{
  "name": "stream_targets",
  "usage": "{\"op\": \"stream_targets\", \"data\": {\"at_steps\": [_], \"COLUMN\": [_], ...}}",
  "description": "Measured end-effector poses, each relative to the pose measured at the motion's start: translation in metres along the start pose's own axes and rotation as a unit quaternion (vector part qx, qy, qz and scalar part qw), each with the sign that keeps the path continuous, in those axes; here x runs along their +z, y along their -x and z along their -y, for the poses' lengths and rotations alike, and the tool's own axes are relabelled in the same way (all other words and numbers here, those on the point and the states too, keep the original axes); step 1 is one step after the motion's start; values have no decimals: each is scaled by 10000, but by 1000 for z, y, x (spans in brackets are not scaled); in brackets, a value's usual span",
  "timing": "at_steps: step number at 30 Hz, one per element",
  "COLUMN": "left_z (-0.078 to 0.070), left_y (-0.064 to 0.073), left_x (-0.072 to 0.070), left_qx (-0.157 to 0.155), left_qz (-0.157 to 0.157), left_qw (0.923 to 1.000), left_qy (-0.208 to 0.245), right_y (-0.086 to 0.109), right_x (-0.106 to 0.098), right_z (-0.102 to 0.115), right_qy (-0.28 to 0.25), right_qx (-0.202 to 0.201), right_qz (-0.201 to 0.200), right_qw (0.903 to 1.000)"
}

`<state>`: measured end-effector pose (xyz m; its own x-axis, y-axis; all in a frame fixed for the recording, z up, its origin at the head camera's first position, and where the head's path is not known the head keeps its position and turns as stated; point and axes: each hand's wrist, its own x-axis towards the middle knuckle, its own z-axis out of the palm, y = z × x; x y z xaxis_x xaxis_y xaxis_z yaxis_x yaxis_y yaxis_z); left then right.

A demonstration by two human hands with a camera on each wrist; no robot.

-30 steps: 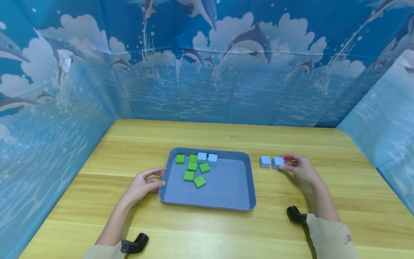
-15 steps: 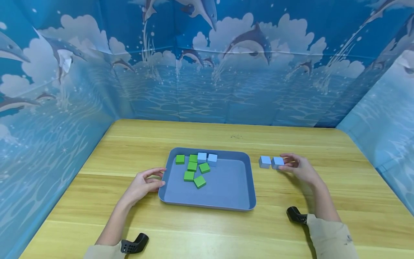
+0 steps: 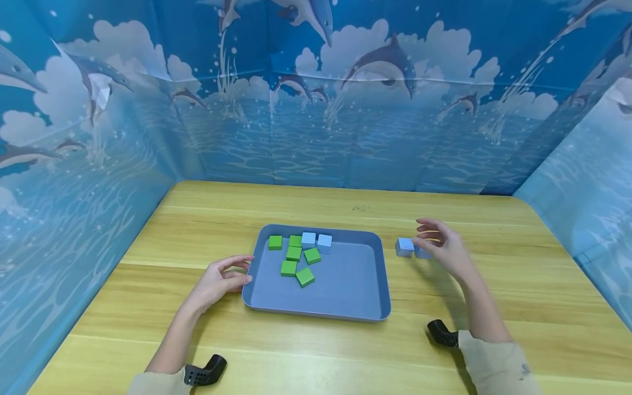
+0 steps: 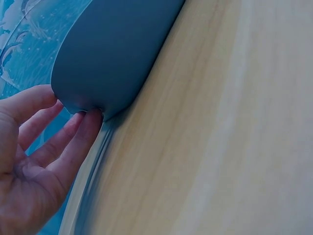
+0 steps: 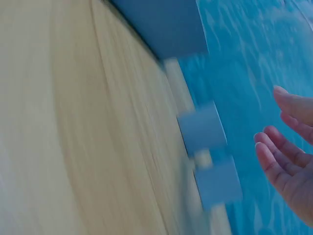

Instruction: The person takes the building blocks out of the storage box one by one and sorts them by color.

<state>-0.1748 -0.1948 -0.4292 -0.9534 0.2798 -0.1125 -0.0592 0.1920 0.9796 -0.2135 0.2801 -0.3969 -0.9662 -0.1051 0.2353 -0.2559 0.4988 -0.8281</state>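
In the head view my left hand [image 3: 219,281] is at the left end of the grey-blue tray [image 3: 340,296]. Its extended fingertips touch the outside of the tray wall, as the left wrist view shows. My right hand [image 3: 446,249] is raised over two light blue cubes on the table, fingers loosely spread and holding nothing. The left cube [image 3: 404,247] shows fully, while the right cube [image 3: 422,253] is mostly hidden behind the thumb. The right wrist view shows both cubes standing side by side with a small gap, apart from the fingers [image 5: 274,166].
Inside the tray, several green blocks [image 3: 288,268] lie on the left half. Two more light blue cubes [image 3: 324,244] sit along its back wall. The wooden table [image 3: 316,362] is bordered by a dolphin-print curtain [image 3: 316,137] at the back and sides.
My right hand has let go of the right-hand blue cube, risen, and shifted left over it. That cube stays beside the other one. The left hand and tray have not moved.
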Motion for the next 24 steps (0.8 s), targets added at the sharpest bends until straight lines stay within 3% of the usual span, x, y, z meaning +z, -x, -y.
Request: {"op": "stream_targets", "data": {"at_steps": [11, 16, 24], "left_z": [-2, -2, -2], "left_y": [1, 0, 0], "left_x": [0, 0, 0], "left_qx": [-34, -58, -53], "left_qz": [-4, -16, -34], "left_qw": [10000, 10000, 10000], "left_qy": [7, -27, -45], "right_y": [-9, -14, -19], "right_x": [49, 70, 102], "right_z": [36, 46, 53], "right_qy": [-814, -853, -666], "right_qx": [349, 397, 48], "right_qz": [599, 900, 1188], "right_qw": [9943, 9915, 9907]}}
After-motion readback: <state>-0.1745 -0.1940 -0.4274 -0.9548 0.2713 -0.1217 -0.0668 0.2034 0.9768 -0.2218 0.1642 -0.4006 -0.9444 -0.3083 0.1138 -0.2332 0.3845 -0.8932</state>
